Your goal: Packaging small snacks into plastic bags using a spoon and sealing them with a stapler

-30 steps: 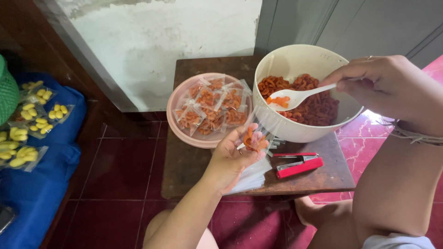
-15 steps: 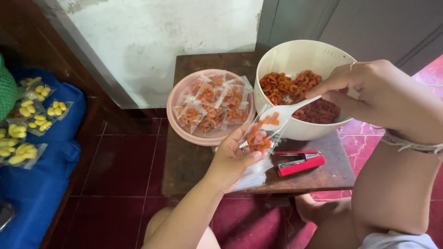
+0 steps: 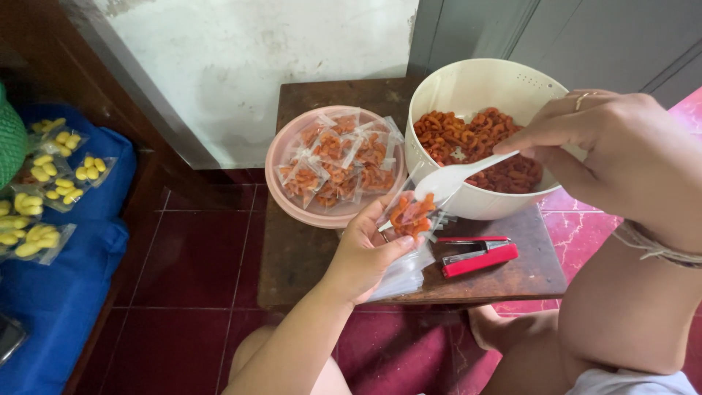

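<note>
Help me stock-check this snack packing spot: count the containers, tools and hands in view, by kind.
Cream bowl: 1
Pink plate: 1
White spoon: 1
Red stapler: 1
Hands, left hand and right hand: 2
Total: 6

Green basket (image 3: 10, 139) and dark object (image 3: 9, 335) cut off at left edge; bag stack (image 3: 401, 274) partly under left hand (image 3: 363, 252).

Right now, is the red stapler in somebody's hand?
No, the red stapler lies on the wooden table, apart from both hands.
</note>
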